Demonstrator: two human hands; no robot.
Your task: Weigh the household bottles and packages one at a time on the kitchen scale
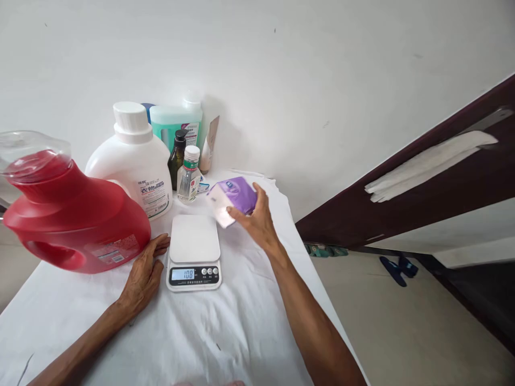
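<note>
My right hand (257,220) grips a purple and white soft packet (239,194), thumb on its near side and fingers round its right end. The packet is tilted, off to the right of a white digital kitchen scale (195,239); its exact kind cannot be read. Nothing lies on the scale's plate, and the display (183,274) shows 108. Left of the scale, my left hand (145,273) rests on the white cloth (193,338), holding nothing, its fingers extended and partly overlapping. Close beside it stands a big red detergent jug (84,214).
Behind the scale stand a white laundry bottle (131,161), a teal jug (161,115), a dark pump bottle (177,158), a small white-capped bottle (189,179) and a beige tube (210,145). White gloves (430,166) hang on a dark door at right. Blue slippers (398,269) lie on the floor.
</note>
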